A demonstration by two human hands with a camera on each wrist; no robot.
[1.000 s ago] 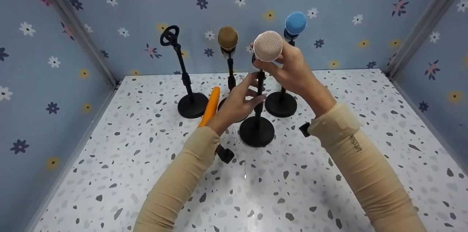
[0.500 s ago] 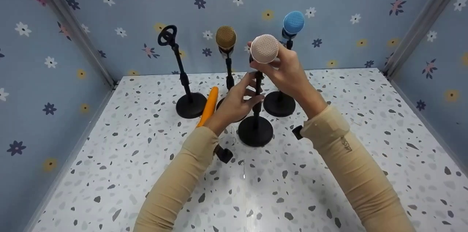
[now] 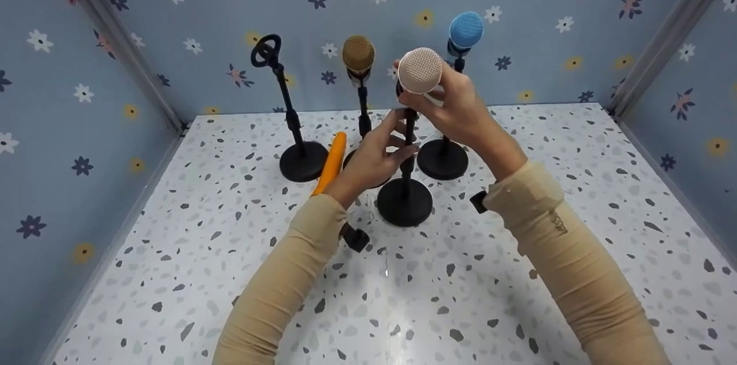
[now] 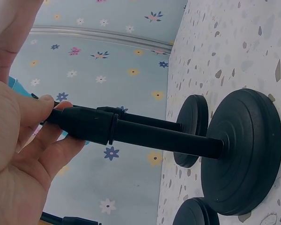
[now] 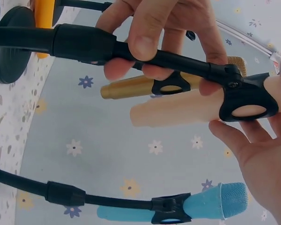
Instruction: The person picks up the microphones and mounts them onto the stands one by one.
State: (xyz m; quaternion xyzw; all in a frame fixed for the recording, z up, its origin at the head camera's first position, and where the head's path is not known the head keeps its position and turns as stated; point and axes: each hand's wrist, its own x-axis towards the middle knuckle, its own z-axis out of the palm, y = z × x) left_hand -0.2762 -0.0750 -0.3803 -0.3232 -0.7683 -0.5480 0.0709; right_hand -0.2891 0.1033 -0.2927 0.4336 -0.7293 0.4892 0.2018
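Microphone in pale pink [image 3: 420, 70] is seated in the black clip [image 5: 243, 96] atop the front stand [image 3: 405, 204], which is supported by the table [image 3: 449, 296]. Its body is held beside the clip by the right hand [image 3: 460, 106]; lower down, the stand's pole is gripped by the left hand [image 3: 374, 160], the two hands being apart. Behind, a gold microphone [image 3: 358, 54] and a blue microphone [image 3: 466, 30] are mounted. To the left, a ring-topped stand [image 3: 302, 160] is placed near an orange rod [image 3: 333, 160], partly hidden.
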